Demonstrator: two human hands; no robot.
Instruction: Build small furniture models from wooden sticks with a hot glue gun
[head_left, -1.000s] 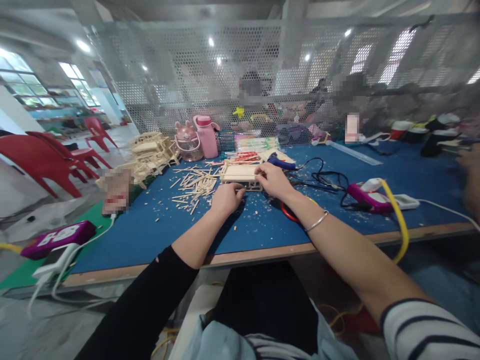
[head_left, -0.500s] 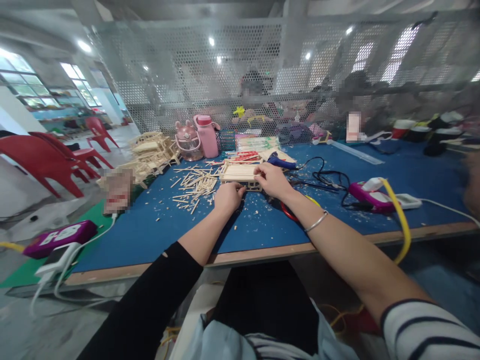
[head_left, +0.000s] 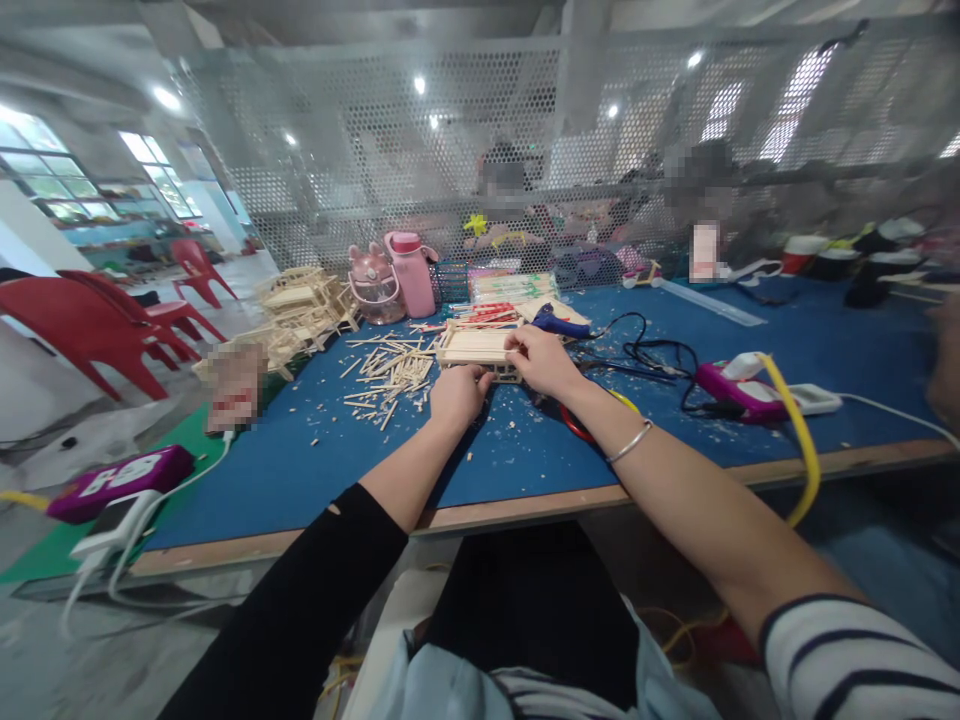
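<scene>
A small wooden stick model (head_left: 474, 345), with a flat slatted top and an open frame below, stands on the blue table mat. My left hand (head_left: 459, 393) is closed at its near lower edge, thumb and forefinger pinched on the frame. At the model's right end, my right hand (head_left: 543, 358) pinches the edge of the slatted top. Both hands hide parts of the model. Loose wooden sticks (head_left: 397, 375) lie scattered to its left. Behind my right hand rests a blue glue gun (head_left: 559, 321).
Finished wooden models (head_left: 300, 305) are piled at the left. A pink bottle (head_left: 412, 275) and a clear pink jug (head_left: 375, 290) stand behind the sticks. Black cables (head_left: 652, 352) and a purple power strip (head_left: 739, 392) lie to the right. A perforated metal screen (head_left: 420, 150) closes the back.
Almost nothing differs. The view has shifted very slightly, and both hands keep their places on the wooden model.
</scene>
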